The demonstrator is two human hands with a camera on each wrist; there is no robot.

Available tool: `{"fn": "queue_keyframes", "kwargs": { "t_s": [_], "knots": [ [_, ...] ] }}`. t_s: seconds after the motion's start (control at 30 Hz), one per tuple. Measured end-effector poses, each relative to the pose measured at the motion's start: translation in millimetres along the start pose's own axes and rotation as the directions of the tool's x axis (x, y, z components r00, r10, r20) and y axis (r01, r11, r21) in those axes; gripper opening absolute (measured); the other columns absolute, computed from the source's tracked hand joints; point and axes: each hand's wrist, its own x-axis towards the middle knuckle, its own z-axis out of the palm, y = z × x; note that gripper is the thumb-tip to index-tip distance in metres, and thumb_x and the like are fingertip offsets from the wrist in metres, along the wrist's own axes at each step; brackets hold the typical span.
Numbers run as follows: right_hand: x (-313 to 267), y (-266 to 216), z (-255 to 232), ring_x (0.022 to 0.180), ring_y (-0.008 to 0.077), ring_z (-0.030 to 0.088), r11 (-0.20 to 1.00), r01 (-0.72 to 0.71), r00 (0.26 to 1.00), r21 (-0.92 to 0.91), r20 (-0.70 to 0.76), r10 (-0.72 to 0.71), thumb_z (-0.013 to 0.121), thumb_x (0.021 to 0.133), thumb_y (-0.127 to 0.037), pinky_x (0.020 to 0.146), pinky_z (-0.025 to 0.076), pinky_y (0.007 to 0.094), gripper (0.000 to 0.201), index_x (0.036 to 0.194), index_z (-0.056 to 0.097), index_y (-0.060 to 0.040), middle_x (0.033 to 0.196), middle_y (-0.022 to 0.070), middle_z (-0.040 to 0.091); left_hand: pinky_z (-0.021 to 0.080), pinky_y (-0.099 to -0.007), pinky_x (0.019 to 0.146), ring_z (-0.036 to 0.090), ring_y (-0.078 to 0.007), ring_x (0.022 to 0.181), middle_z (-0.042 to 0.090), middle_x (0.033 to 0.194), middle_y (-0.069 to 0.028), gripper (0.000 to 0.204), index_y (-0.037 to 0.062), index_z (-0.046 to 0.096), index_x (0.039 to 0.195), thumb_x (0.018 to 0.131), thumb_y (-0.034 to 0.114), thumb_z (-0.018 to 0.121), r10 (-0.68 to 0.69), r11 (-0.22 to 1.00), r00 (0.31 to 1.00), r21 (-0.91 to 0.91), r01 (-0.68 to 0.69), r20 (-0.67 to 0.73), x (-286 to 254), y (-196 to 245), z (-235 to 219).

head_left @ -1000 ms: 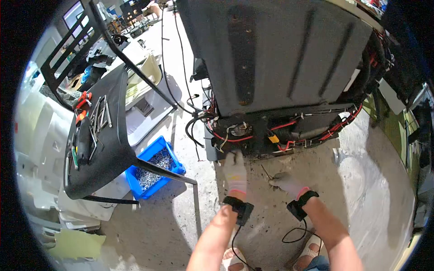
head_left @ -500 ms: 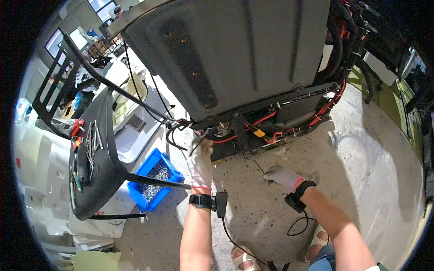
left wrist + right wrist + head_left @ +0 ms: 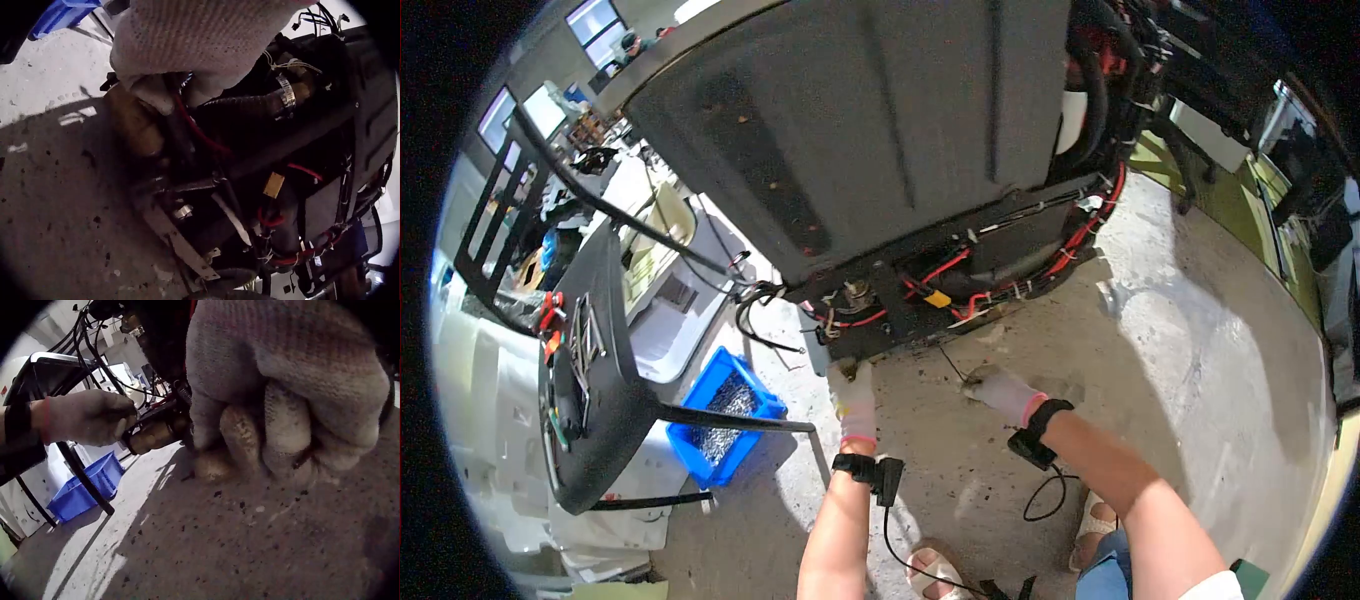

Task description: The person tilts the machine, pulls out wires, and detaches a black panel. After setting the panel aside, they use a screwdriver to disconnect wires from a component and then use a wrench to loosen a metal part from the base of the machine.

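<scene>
My gloved left hand [image 3: 857, 405] reaches to the lower edge of a large dark machine [image 3: 850, 150]. Its bent fingertips lie right at the end of a tan cylindrical part [image 3: 153, 434], beside a red wire [image 3: 200, 132]; I cannot tell whether they grip it. The glove hides part of that cylinder in the left wrist view. Low over the floor, my gloved right hand [image 3: 1005, 392] holds a thin dark rod [image 3: 951, 363] that points up and left towards the machine. In the right wrist view this hand's fingers are tightly curled, with the rod hidden.
A blue bin [image 3: 690, 455] of small metal pieces stands on the floor at left. Beside it, a black chair [image 3: 605, 440] carries several hand tools [image 3: 580, 350]. Loose black cables [image 3: 750, 318] hang at the machine's left corner; red wiring [image 3: 1065, 258] runs along its base.
My left hand went left and up to the cables, then came down to the machine's lower edge. The right hand keeps the rod low by the floor. The head view has swung right.
</scene>
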Motion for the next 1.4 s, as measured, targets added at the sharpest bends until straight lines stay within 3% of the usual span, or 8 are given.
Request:
{"fn": "queue_keyframes", "kwargs": {
  "t_s": [0.1,0.17,0.3,0.6,0.7,0.83,0.9,1.4],
  "knots": [
    [13,14,8,0.099,0.0301,0.048,0.974,-0.198,0.98,0.113,0.024,0.196,0.05,0.077,-0.039,0.085,0.038,0.0359,0.039,0.096,0.058,-0.0051,0.108,0.0149,0.053,0.041,-0.0332,0.07,0.053,-0.0218,0.076,0.057,0.083,-0.0083,0.03,0.0007,0.053,0.097,0.076,0.022,0.056,0.05,0.992,0.994,-0.123,-0.038,0.094,-7,-14,9],
    [12,22,17,0.065,0.0174,0.054,0.971,-0.069,0.973,0.23,-0.197,0.116,0.059,0.076,-0.029,0.061,0.042,0.0298,0.033,0.093,0.057,-0.001,0.077,0.0088,0.06,0.042,-0.0323,0.071,0.053,-0.021,0.077,0.058,0.085,-0.0081,0.03,0.0002,0.055,0.096,0.077,0.023,0.056,-0.018,0.992,0.964,-0.116,0.051,0.267,-13,-13,13],
    [-4,8,3,0.064,0.013,0.053,0.929,0.004,0.987,0.37,-0.151,0.056,0.061,0.075,-0.026,0.06,0.042,0.0266,0.029,0.09,0.059,-0.0015,0.076,0.0065,0.06,0.042,-0.0286,0.073,0.055,-0.0185,0.08,0.059,0.094,-0.0086,0.032,-0.0001,0.057,0.099,0.078,0.024,0.057,-0.083,0.996,0.852,0.082,0.047,0.516,-32,22,24],
    [-18,4,5,0.064,0.008,0.049,0.84,0.126,0.982,0.528,-0.187,-0.03,0.059,0.076,-0.034,0.056,0.04,0.0235,0.032,0.092,0.061,-0.0063,0.078,0.0016,0.058,0.039,-0.0304,0.081,0.054,-0.0214,0.091,0.059,0.1,-0.0097,0.042,0.0012,0.056,0.102,0.076,0.034,0.059,-0.1,0.992,0.771,0.008,0.122,0.629,-40,50,59],
    [-26,-8,-1,0.08,0.0203,0.055,0.798,-0.1,0.992,0.594,0.0,0.124,0.053,0.079,-0.029,0.072,0.043,0.0307,0.029,0.095,0.057,-0.0051,0.088,0.0076,0.06,0.039,-0.0299,0.081,0.053,-0.0206,0.093,0.058,0.102,-0.0099,0.042,0.0003,0.055,0.102,0.076,0.032,0.059,-0.152,0.986,0.741,0.047,0.161,0.654,-45,76,55],
    [-31,-13,-3,0.062,0.0068,0.047,0.712,0.202,0.976,0.673,-0.195,-0.092,0.051,0.082,-0.033,0.057,0.039,0.0217,0.03,0.096,0.057,-0.0069,0.073,0.0014,0.057,0.038,-0.0293,0.081,0.052,-0.02,0.092,0.058,0.102,-0.0096,0.041,0.0003,0.055,0.103,0.076,0.031,0.059,-0.213,0.969,0.728,0.046,0.242,0.651,-45,74,60],
    [-32,-13,-3,0.063,0.0066,0.047,0.688,0.199,0.978,0.698,-0.189,-0.091,0.05,0.083,-0.033,0.058,0.039,0.022,0.031,0.096,0.056,-0.0061,0.073,0.0017,0.057,0.041,-0.0283,0.069,0.052,-0.0142,0.075,0.061,0.088,-0.0069,0.029,-0.0027,0.059,0.093,0.077,0.021,0.06,-0.075,0.986,0.817,-0.08,0.147,0.571,-44,65,64],
    [-38,-10,-17,0.078,0.0138,0.052,0.63,0.151,0.984,0.762,-0.176,-0.023,0.055,0.079,-0.016,0.07,0.044,0.0281,0.031,0.106,0.049,-0.0031,0.092,0.005,0.057,0.041,-0.0279,0.071,0.053,-0.0152,0.076,0.06,0.087,-0.0043,0.025,-0.0026,0.058,0.094,0.077,0.016,0.058,-0.122,0.942,0.808,-0.188,0.276,0.576,-43,62,86]
  ]
}}
